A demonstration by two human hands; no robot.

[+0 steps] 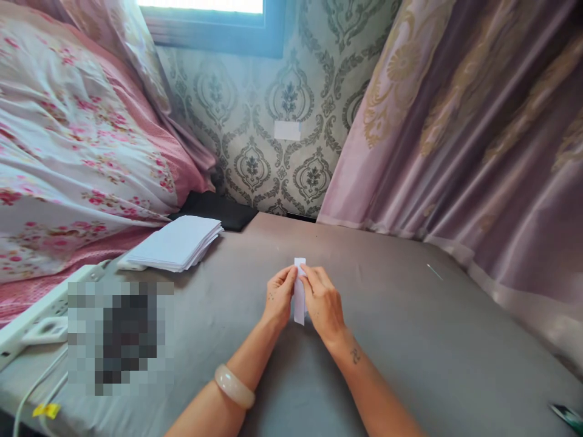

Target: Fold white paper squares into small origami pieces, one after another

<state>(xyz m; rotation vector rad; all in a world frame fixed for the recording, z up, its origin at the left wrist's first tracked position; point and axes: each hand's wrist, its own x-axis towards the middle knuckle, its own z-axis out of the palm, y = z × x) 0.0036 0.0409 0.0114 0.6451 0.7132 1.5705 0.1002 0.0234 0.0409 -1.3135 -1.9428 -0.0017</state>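
Observation:
A narrow folded strip of white paper [299, 303] stands lengthwise between my two hands, over the middle of the grey-covered surface. My left hand [279, 296] pinches its left edge near the top, thumb uppermost. From the other side my right hand [324, 300] grips the strip, its thumb and fingers pressed on the upper part. The lower end of the paper hangs free below the fingers. Part of the strip's right side is hidden behind my right hand. A pale bangle [234, 386] circles my left wrist.
A stack of white paper [175, 243] lies at the left, beside a flat black item [223, 209]. A white power strip [50, 306] with cables runs along the left edge. A blurred-out patch [127, 337] covers something dark. Pink curtains [432, 139] hang at the right.

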